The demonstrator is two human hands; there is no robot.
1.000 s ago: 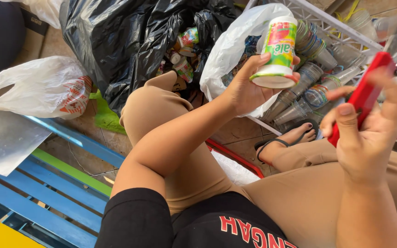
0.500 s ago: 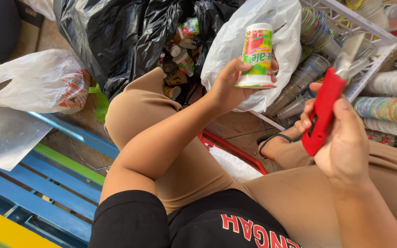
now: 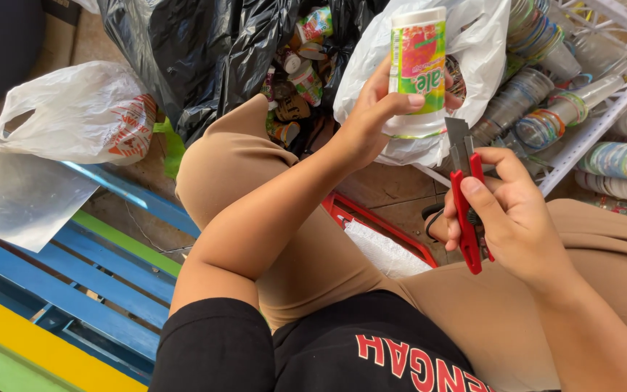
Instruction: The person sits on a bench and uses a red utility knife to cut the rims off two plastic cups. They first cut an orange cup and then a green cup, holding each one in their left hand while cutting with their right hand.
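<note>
Left hand lifts a labelled plastic bottle while the right grips a red box cutter just under it

Head view: the left hand (image 3: 371, 120) is curled around a small white bottle (image 3: 417, 69) with a green and red label, thumb across its front and fingers behind, holding it upright above the knees, in front of a white plastic bag (image 3: 473, 43). The right hand (image 3: 517, 218) is wrapped around a red box cutter (image 3: 467, 196), thumb pressed along the handle, its grey blade out and pointing up, the tip just below the bottle's base. Behind the bottle a black rubbish bag (image 3: 190, 51) lies open with more small bottles (image 3: 295, 80) inside; a white wire rack (image 3: 604, 116) with stacked clear cups (image 3: 538, 94) stands on the right. Another white bag (image 3: 74, 112) lies at left near blue slats (image 3: 81, 261)
</note>
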